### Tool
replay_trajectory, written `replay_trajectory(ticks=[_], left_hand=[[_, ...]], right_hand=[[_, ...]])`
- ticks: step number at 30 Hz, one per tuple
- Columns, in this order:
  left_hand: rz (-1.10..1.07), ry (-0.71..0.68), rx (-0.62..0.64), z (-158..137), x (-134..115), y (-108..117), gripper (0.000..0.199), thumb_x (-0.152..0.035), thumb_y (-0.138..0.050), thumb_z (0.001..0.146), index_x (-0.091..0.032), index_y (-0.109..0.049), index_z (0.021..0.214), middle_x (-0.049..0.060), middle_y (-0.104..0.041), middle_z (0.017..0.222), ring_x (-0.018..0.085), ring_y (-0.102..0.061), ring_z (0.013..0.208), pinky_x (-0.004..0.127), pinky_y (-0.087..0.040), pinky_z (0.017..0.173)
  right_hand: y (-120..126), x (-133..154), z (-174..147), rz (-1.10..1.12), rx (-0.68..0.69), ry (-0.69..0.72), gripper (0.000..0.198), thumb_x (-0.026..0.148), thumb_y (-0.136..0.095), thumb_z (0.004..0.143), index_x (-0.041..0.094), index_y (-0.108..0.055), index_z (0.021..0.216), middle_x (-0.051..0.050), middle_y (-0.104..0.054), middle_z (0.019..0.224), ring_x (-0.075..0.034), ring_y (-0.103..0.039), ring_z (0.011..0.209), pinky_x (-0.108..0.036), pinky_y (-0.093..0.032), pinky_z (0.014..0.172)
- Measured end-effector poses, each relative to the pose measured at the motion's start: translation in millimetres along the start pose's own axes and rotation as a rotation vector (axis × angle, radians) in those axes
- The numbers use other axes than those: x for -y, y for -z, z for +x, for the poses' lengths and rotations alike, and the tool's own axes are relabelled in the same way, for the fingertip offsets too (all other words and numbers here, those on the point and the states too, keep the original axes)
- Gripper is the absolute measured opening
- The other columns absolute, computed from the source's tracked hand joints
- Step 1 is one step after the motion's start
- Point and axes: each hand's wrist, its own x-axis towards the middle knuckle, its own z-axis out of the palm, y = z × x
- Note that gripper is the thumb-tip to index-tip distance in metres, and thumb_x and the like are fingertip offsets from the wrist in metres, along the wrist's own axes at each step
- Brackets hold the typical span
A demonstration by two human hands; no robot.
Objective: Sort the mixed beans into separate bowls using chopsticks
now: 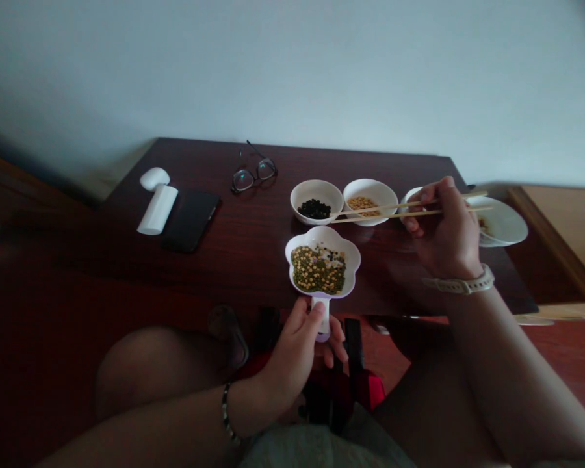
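Handle (323, 318) (mostly hidden) under left hand (299, 351); third bowl (412, 195) perhaps behind right hand (443, 234).

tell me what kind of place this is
Probably a room in a home, not a workshop: a low dark wooden table against a plain pale wall, personal items on it such as black-framed glasses and a black phone, and small white bowls of beans.

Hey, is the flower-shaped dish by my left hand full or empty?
Full: mixed green, yellow and dark beans cover the flower-shaped dish, held by its handle in the left hand.
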Motion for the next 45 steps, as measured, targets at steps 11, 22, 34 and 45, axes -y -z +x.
replay_trajectory(ticks=[11, 22, 34, 45], left_hand=[[-0.047, 0.081, 0.318, 16, 31, -8, 0.060, -0.074, -0.059, 0.103, -0.016, -0.059, 0.118, 0.004, -0.072, 0.081, 0.014, -0.070, 0.054, 0.020, -0.041, 0.044], [-0.026, 0.006, 0.530, 40, 46, -7, 0.060, -0.075, -0.063, 0.102, -0.015, -0.064, 0.111, 0.002, -0.069, 0.077, 0.009, -0.061, 0.054, 0.018, -0.040, 0.047], [0.028, -0.064, 0.532, 43, 43, -9, 0.074, -0.088, -0.055, 0.099, -0.014, -0.068, 0.098, -0.001, -0.058, 0.066, 0.008, -0.049, 0.051, 0.019, -0.037, 0.048], [0.000, -0.082, 0.554, 49, 51, -6, 0.070, -0.081, -0.049, 0.105, -0.014, -0.068, 0.095, -0.001, -0.058, 0.064, 0.008, -0.048, 0.049, 0.019, -0.036, 0.047]], right_hand=[[11, -1, -7, -0.205, 0.090, -0.036, 0.049, 0.066, -0.074, 0.101, 0.022, -0.069, 0.078, -0.002, -0.063, 0.069, -0.012, -0.060, 0.053, -0.023, -0.040, 0.042], [-13, -21, -14, -0.168, 0.129, -0.103, 0.047, 0.066, -0.072, 0.103, 0.022, -0.067, 0.086, 0.000, -0.063, 0.070, -0.012, -0.060, 0.055, -0.023, -0.045, 0.047], [-9, -33, -11, -0.084, 0.118, -0.181, 0.042, 0.056, -0.071, 0.107, 0.021, -0.067, 0.083, 0.000, -0.062, 0.082, -0.009, -0.061, 0.058, -0.018, -0.046, 0.045], [-15, -28, -13, -0.139, 0.108, -0.194, 0.042, 0.057, -0.071, 0.106, 0.021, -0.066, 0.084, 0.000, -0.061, 0.086, -0.008, -0.059, 0.058, -0.018, -0.044, 0.043]])
